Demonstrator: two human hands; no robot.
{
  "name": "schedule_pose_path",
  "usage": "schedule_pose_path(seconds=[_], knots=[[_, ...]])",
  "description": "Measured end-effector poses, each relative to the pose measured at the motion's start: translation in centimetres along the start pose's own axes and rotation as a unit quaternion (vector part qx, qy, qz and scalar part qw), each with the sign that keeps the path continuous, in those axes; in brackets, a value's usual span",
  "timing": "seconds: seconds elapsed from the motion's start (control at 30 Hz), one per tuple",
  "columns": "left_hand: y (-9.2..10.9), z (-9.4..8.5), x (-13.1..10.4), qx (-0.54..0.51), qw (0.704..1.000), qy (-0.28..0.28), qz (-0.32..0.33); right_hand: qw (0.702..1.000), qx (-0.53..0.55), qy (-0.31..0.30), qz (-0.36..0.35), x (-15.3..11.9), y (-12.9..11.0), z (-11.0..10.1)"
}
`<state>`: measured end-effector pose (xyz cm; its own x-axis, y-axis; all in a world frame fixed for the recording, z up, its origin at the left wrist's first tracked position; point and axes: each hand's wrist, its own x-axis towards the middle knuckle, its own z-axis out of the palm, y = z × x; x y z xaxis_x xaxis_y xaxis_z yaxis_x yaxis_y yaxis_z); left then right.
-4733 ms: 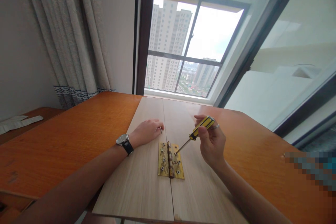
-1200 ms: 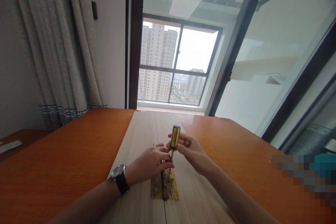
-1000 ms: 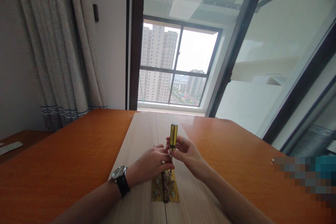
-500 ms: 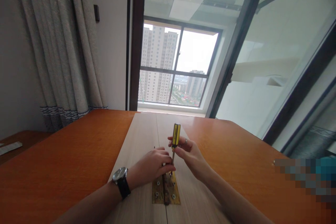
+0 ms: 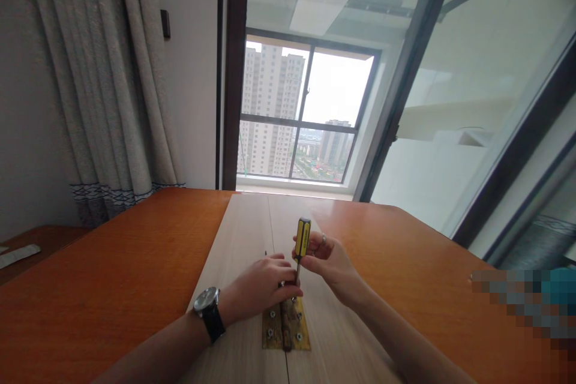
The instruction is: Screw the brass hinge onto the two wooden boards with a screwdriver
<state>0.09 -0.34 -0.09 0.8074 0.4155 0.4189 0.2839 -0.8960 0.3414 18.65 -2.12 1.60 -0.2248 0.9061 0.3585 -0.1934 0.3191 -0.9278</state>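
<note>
A screwdriver [image 5: 303, 239] with a yellow and black handle stands nearly upright, its tip down at a brass hinge [image 5: 287, 327]. My right hand [image 5: 335, 261] is closed around the handle, thumb and fingers pinching its lower part. Low on the shaft, the thumb and fingers of my left hand [image 5: 265, 279] are closed at the metal, hiding the far end of the hinge. Whether they also pinch a screw cannot be seen. Several cross-head screws [image 5: 270, 333] sit in the hinge plates, which span the seam between two pale wooden boards [image 5: 245, 222].
Beneath the boards spreads an orange-brown wooden table [image 5: 148, 264]. A grey curtain [image 5: 103, 84] hangs at the left, with a pale strip [image 5: 18, 255] on a lower surface near it. Behind the table are a dark door frame and a window [image 5: 310, 114]. Blurred blocks cover something at the right edge.
The screwdriver handle has dropped slightly and turned, with my right hand's fingers shifted a little around it. My left hand stays at the shaft with hardly any movement.
</note>
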Motion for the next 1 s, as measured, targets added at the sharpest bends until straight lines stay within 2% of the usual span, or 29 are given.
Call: schedule_pose_path(seconds=[0.17,0.33,0.6,0.8,0.9,1.0], knots=[[0.0,-0.2,-0.1,-0.033,0.999,-0.008,0.008,0.999,0.011,-0.042,0.001,-0.2,-0.1,0.0],[-0.1,0.0,-0.1,-0.053,0.999,0.006,0.008,0.998,0.017,-0.066,-0.008,-0.4,0.0,0.4],[-0.1,0.0,0.1,-0.022,1.0,-0.006,-0.001,0.995,-0.079,-0.012,-0.057,-0.3,0.3,0.3],[0.0,0.0,0.1,-0.003,1.0,-0.012,-0.009,0.994,-0.099,0.031,-0.046,-0.1,0.4,0.3],[0.1,-0.1,0.0,-0.013,1.0,-0.01,-0.009,0.995,-0.089,0.02,-0.051,0.2,0.2,-0.2],[0.2,-0.2,-0.2,-0.039,0.999,-0.01,-0.014,0.996,-0.077,-0.022,-0.032,0.4,-0.2,-1.0]])
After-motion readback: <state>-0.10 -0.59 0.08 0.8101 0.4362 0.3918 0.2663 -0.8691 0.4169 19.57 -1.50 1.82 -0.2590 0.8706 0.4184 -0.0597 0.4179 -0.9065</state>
